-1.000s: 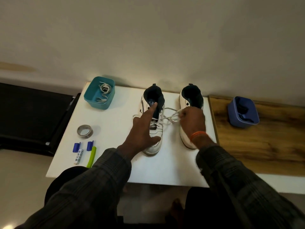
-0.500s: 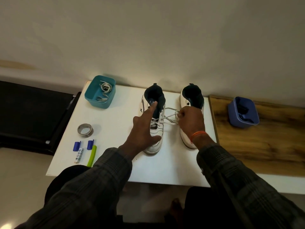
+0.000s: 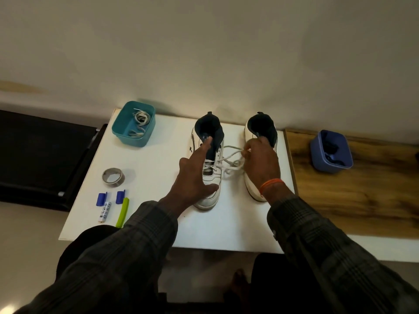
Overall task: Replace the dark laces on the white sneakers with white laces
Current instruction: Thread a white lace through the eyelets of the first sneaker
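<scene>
Careful: your right hand pinches the white lace beside the left sneaker mid-table; left hand, fingers straight, steadies it. Yanking sideways could tip the shoe or unthread eyelets.

right hand has moved up and a bit toward the far edge since 1.0 s ago, now sitting higher against the collar of the right sneaker, fingertips pinching the white lace nearer the shoe's opening. lace strands pulled longer and more taut across the gap from the left sneaker; the loose loop between the shoes looks smaller. left hand barely shifted, index finger reaching slightly further up the tongue. camera view drifted a little.
</scene>
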